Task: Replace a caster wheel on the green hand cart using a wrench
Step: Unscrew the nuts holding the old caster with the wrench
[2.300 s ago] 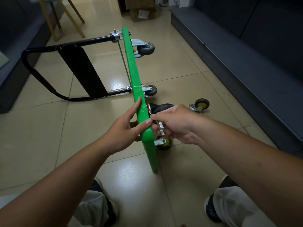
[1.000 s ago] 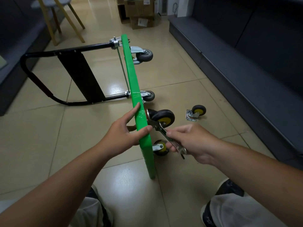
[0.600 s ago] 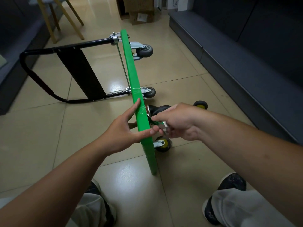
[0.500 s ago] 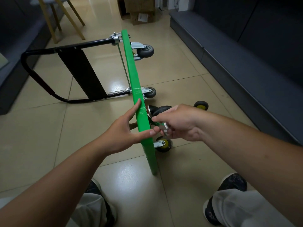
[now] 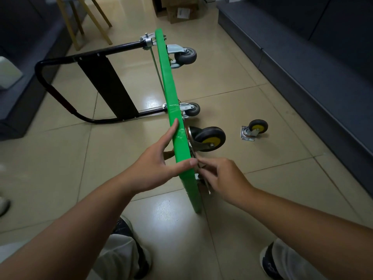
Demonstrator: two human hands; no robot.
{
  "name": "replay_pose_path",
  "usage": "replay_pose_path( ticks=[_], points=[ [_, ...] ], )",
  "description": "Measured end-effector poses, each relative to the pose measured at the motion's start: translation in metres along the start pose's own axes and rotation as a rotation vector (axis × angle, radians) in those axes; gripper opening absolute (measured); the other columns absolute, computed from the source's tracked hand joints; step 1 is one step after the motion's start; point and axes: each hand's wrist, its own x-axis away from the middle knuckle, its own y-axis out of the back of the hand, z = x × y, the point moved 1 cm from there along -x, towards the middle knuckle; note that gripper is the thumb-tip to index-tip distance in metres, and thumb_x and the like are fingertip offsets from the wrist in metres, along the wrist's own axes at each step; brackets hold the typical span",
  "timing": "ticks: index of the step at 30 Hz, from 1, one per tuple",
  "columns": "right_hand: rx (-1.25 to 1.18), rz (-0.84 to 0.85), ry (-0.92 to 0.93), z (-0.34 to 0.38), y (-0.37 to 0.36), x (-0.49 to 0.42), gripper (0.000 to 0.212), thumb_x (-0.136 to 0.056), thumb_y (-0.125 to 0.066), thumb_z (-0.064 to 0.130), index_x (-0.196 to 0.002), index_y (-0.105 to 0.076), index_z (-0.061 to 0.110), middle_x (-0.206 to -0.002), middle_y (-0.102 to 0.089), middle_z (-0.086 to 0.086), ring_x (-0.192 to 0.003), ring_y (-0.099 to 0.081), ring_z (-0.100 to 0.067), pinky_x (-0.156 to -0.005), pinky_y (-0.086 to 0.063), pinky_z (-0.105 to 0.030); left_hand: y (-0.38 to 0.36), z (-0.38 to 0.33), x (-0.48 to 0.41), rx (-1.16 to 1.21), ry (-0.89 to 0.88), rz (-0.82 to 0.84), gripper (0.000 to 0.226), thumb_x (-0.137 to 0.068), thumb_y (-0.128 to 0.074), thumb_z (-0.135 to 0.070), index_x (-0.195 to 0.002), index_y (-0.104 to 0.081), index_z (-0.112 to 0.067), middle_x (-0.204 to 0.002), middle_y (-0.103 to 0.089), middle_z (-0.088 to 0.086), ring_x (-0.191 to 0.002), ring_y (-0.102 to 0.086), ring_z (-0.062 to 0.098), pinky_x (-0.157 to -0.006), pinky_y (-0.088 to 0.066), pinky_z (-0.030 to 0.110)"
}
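Observation:
The green hand cart (image 5: pixel 171 93) stands on its side edge on the tiled floor, black handle (image 5: pixel 48 85) to the left, wheels to the right. My left hand (image 5: pixel 155 162) holds the near top edge, thumb laid over it and index finger along it. My right hand (image 5: pixel 224 178) pinches a thin silver wrench (image 5: pixel 205 182) against the underside, just below the large black caster with the yellow hub (image 5: pixel 210 138). The wrench's head is hidden behind the platform and my fingers. A loose small yellow-hub caster (image 5: pixel 255 130) lies on the floor to the right.
Two grey casters (image 5: pixel 185 55) (image 5: pixel 192 109) sit on the cart's far end. A dark low bench (image 5: pixel 302 63) runs along the right, and dark furniture is at the left. Wooden stool legs (image 5: pixel 80 21) and cardboard boxes (image 5: pixel 181 11) stand at the back. My shoes (image 5: pixel 270 261) are near the bottom.
My right hand has swung the wrench down and toward me, uncovering the large yellow-hub caster. My left hand has stayed on the cart's edge.

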Motion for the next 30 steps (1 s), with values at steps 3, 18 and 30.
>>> replay_pose_path(
  ticks=[3,18,30],
  points=[
    [0.030,0.004,0.086,-0.013,-0.017,-0.006,0.050,-0.096,-0.064,0.019,-0.142,-0.053,0.035,-0.121,-0.069,0.011,-0.109,-0.065,-0.006,-0.093,-0.054,-0.019,-0.001,-0.001,-0.001,-0.009,-0.030,-0.049,0.103,-0.074,-0.077,-0.047,-0.152,-0.011,-0.059,-0.164,-0.019,-0.021,-0.144,-0.039,0.018,-0.092,-0.058,0.026],
    [-0.481,-0.011,-0.307,0.029,0.024,0.024,0.037,-0.093,-0.068,0.010,-0.129,-0.062,0.015,-0.075,-0.074,-0.016,-0.053,-0.057,-0.011,-0.054,-0.050,-0.021,0.008,0.001,-0.002,-0.019,-0.008,-0.072,0.102,-0.084,-0.080,-0.025,-0.157,-0.013,-0.050,-0.166,-0.017,-0.015,-0.144,-0.040,0.025,-0.088,-0.062,0.042],
    [-0.607,0.128,-0.581,0.105,0.042,-0.017,0.008,-0.096,-0.061,0.016,-0.090,-0.061,0.010,-0.059,-0.060,-0.002,-0.051,-0.043,-0.009,-0.052,-0.029,-0.021,0.012,0.007,-0.001,-0.020,-0.019,-0.056,0.107,-0.080,-0.083,-0.033,-0.158,-0.012,-0.052,-0.162,-0.024,-0.017,-0.125,-0.060,0.024,-0.082,-0.063,0.039]
  ],
)
